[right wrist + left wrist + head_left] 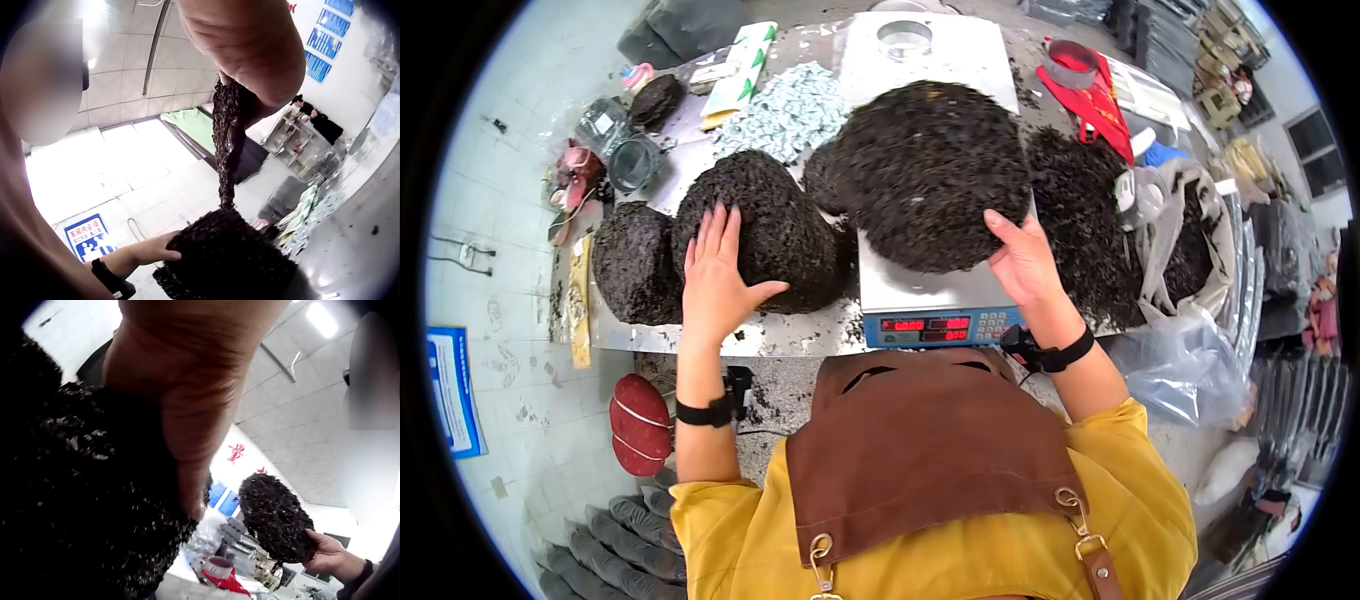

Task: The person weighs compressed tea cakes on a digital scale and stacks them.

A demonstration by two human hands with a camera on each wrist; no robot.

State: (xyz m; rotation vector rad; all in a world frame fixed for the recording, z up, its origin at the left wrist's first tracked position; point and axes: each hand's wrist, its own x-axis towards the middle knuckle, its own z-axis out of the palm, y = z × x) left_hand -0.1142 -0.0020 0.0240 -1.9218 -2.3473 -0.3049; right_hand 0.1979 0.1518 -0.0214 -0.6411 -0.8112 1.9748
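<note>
My right hand (1025, 262) pinches the near right edge of a round, thin cake of dark pressed flakes (930, 170). The cake is held above a scale (940, 328) with a blue front panel and red digits, hiding much of its plate. Edge-on in the right wrist view, the cake (226, 144) hangs from thumb and fingers. With fingers straight and spread, my left hand (718, 285) rests on a tall dark stack (785, 220) of similar material. A second dark stack (635, 265) stands to its left; part of another dark piece shows behind.
Loose dark flakes (1080, 205) lie heaped right of the scale, beside an open plastic bag (1225, 250). Metal rings stand behind: one ring (904, 40) on a white board, another (1070, 65) on red cloth. Small pale packets (790, 108) and a glass jar (635, 163) are at back left.
</note>
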